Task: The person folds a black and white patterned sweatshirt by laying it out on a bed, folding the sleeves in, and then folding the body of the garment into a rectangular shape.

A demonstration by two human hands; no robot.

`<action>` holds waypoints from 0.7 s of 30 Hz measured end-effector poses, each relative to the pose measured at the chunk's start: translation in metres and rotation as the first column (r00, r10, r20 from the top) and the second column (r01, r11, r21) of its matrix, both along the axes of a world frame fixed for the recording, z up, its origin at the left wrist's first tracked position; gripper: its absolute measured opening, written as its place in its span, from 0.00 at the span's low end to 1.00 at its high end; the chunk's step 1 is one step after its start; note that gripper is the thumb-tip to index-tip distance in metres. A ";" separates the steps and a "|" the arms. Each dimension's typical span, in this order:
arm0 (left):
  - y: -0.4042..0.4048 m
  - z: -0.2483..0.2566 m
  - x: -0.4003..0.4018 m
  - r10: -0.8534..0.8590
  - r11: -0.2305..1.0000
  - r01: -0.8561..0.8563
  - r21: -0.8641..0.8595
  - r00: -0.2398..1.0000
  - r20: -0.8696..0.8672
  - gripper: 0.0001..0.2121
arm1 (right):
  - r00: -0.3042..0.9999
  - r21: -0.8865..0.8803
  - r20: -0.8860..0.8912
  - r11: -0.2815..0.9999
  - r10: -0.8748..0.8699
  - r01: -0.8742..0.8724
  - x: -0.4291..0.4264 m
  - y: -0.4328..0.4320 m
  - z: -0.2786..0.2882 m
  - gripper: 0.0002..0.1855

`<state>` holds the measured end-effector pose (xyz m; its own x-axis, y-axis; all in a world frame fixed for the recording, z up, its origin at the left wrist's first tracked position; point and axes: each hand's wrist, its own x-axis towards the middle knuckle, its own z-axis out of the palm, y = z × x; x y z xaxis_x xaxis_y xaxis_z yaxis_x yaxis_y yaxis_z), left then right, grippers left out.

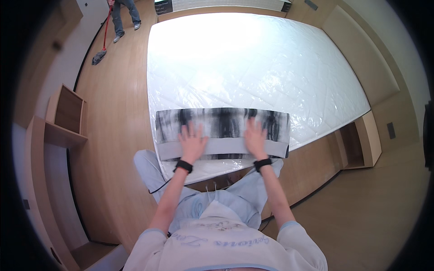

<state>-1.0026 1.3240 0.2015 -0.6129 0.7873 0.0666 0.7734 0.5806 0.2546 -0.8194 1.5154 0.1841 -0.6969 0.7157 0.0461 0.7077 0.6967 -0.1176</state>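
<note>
A folded cloth with a black, grey and white streaked pattern and a plain grey band (225, 146) lies across the near corner of a plastic-covered white mattress (217, 84). My left hand (192, 142) rests palm down on or just over the left half of the cloth, its fingers spread on the streaked part. On the right half, my right hand (255, 137) is in the same pose, slightly blurred, fingers pointing away from me. Neither hand grips anything. Both wrists wear black bands, and a thin dark cable hangs near the left one.
Another person (123, 17) stands at the far left with a red-handled mop (105, 32) on the wood floor. A padded headboard (361, 54) and an open nightstand (361, 142) are at the right. Wooden shelving (66, 135) lines the left wall. Another mattress (220, 4) stands beyond.
</note>
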 end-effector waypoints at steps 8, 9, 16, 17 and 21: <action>-0.017 -0.018 -0.024 -0.033 0.999 0.033 -0.004 0.998 0.061 0.24 | 0.960 -0.031 -0.182 0.975 0.211 -0.220 0.002 -0.011 0.010 0.27; -0.032 -0.020 -0.037 -0.005 1.000 0.005 -0.003 0.997 0.073 0.24 | 0.983 -0.068 -0.153 0.992 0.096 -0.108 0.024 0.003 0.009 0.27; -0.044 -0.004 -0.043 0.154 0.986 -0.155 -0.059 0.988 -0.016 0.25 | 0.960 0.147 -0.002 0.949 -0.280 0.278 0.086 0.040 0.016 0.25; -0.028 -0.001 -0.026 0.181 0.979 -0.184 -0.082 0.982 -0.046 0.25 | 0.983 0.026 -0.127 0.990 -0.133 0.137 0.070 0.030 0.020 0.25; 0.026 0.002 0.025 -0.173 0.985 0.173 0.004 0.983 0.056 0.24 | 0.912 -0.205 -0.274 0.909 0.304 -0.364 -0.031 -0.043 0.011 0.25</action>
